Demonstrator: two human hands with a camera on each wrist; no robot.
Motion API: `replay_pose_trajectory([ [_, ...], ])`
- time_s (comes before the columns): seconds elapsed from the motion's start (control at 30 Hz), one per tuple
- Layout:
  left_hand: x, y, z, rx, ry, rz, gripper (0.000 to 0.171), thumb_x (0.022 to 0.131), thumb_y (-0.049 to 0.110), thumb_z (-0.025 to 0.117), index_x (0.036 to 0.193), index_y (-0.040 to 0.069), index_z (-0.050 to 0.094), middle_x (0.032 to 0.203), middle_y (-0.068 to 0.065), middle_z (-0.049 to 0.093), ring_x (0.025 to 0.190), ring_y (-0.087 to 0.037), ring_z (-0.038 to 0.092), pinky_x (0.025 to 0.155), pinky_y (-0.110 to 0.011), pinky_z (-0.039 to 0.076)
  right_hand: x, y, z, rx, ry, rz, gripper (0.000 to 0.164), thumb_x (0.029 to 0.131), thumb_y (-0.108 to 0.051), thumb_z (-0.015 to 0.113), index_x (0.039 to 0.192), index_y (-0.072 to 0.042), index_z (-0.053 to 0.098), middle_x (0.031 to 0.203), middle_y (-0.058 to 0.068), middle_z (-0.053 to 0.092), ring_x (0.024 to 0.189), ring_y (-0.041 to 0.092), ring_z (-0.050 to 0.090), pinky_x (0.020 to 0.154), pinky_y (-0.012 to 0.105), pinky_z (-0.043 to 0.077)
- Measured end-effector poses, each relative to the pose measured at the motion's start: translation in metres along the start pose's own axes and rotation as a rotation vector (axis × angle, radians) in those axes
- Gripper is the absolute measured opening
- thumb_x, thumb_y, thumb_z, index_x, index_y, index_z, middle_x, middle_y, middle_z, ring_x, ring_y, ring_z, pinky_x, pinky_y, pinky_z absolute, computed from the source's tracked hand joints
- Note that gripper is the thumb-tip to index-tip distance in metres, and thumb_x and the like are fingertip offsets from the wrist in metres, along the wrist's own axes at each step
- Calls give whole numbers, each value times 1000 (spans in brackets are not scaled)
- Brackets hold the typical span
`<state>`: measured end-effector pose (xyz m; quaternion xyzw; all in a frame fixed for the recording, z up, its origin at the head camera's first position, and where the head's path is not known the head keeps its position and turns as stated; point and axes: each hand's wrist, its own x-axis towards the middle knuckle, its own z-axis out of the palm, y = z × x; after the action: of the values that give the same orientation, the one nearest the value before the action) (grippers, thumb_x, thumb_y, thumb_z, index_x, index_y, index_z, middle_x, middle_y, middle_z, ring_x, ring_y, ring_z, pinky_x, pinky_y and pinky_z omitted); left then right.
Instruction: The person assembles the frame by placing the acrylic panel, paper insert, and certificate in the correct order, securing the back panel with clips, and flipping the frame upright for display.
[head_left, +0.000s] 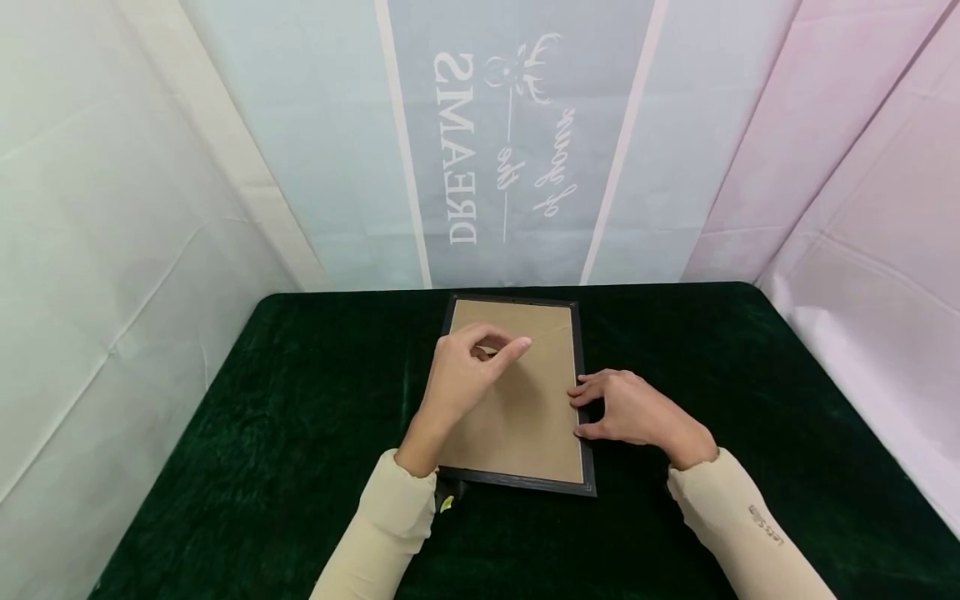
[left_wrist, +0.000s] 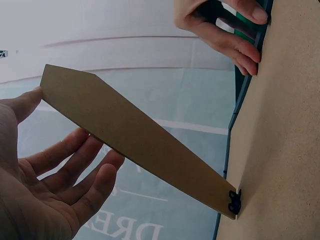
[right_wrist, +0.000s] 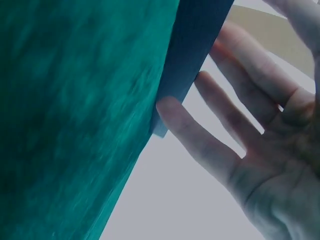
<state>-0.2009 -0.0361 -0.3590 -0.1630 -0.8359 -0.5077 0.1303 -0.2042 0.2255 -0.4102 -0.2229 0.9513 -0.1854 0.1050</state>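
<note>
A picture frame (head_left: 592,467) with a dark border lies back up on the table, its brown backing board (head_left: 517,442) showing. From that board a flat brown stand leg (left_wrist: 135,135) swings up on a small black hinge (left_wrist: 234,202). My left hand (head_left: 465,375) holds the leg near its free end, thumb at one edge and fingers along the other. In the head view the leg is mostly hidden by that hand. At the frame's right side my right hand (head_left: 626,408) rests its fingertips on the border, with the fingers fairly straight in the right wrist view.
Dark green velvety cloth (head_left: 322,417) covers the table. A small dark thing with a yellow mark (head_left: 447,502) shows by the left cuff. Behind stands a pale blue curtain (head_left: 525,250) with mirrored lettering; white fabric (head_left: 112,292) hangs at the left.
</note>
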Motion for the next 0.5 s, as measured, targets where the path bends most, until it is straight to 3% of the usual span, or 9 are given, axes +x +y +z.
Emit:
replay_pose_trajectory([
  [0.17, 1, -2, -1, -6, -21, 13, 27, 90, 42, 72, 94, 15, 75, 94, 1, 72, 86, -12, 67, 78, -39, 60, 1, -3, 1, 27, -1, 23, 28, 76, -31, 86, 101, -20, 80, 120, -2, 73, 128, 28, 59, 105, 54, 47],
  [0.27, 1, -4, -3, -3, -70, 21, 27, 90, 41, 72, 98, 15, 74, 97, 1, 71, 88, -11, 66, 80, -39, 60, 1, 0, 0, 51, -6, -14, 28, 78, -30, 85, 103, -19, 80, 121, -2, 73, 130, 28, 58, 105, 53, 48],
  [0.4, 0, -4, -9, 14, -204, 50, 28, 91, 39, 71, 106, 15, 72, 104, -1, 71, 94, -13, 66, 85, -38, 59, -1, 10, -1, 87, -10, -93, 29, 85, -23, 79, 113, -18, 76, 128, 2, 70, 132, 30, 57, 103, 53, 48],
  [0.5, -1, -3, -11, 69, -328, 107, 32, 92, 40, 70, 112, 16, 70, 109, -3, 70, 101, -14, 65, 90, -37, 57, -2, 18, -1, 106, 29, -93, 32, 89, -16, 74, 121, -16, 72, 134, 7, 65, 130, 32, 58, 100, 52, 51],
])
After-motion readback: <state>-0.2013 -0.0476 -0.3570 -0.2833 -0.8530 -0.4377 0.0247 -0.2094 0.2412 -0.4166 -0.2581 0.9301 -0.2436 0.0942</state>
